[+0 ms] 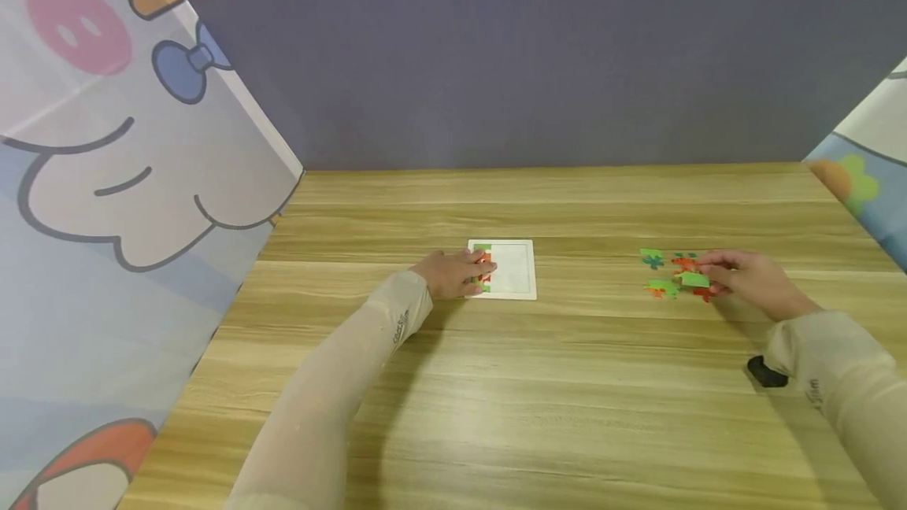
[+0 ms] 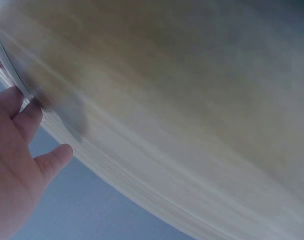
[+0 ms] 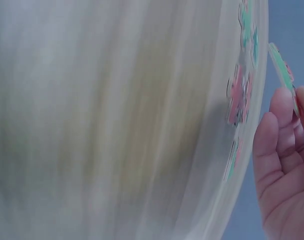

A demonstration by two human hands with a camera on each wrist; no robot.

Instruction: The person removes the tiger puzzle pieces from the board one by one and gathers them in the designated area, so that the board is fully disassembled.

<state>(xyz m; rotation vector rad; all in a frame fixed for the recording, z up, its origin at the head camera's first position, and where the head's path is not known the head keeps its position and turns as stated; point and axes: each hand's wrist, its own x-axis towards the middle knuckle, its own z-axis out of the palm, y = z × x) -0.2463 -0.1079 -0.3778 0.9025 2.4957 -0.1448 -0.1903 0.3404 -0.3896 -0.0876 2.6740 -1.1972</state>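
Observation:
A white puzzle frame [image 1: 533, 270] lies flat on the wooden table, with green and red pieces [image 1: 486, 287] fitted along its left side. My left hand [image 1: 448, 274] rests on that side with its fingers spread, partly covering the pieces; the left wrist view shows its fingers [image 2: 27, 117] at the frame's edge. Further right, my right hand [image 1: 751, 280] pinches a green puzzle piece [image 1: 695, 279] above several loose ones. In the right wrist view, the held piece [image 3: 281, 67] stands tilted between thumb and fingers of my right hand [image 3: 286, 165], clear of the table.
Loose green, teal and red pieces [image 1: 660, 288] lie on the table left of and below my right hand. A small black object [image 1: 767, 372] is beside the right sleeve. A grey panel [image 1: 538, 61] rises behind the table, with cartoon-printed panels [image 1: 142, 171] at the sides.

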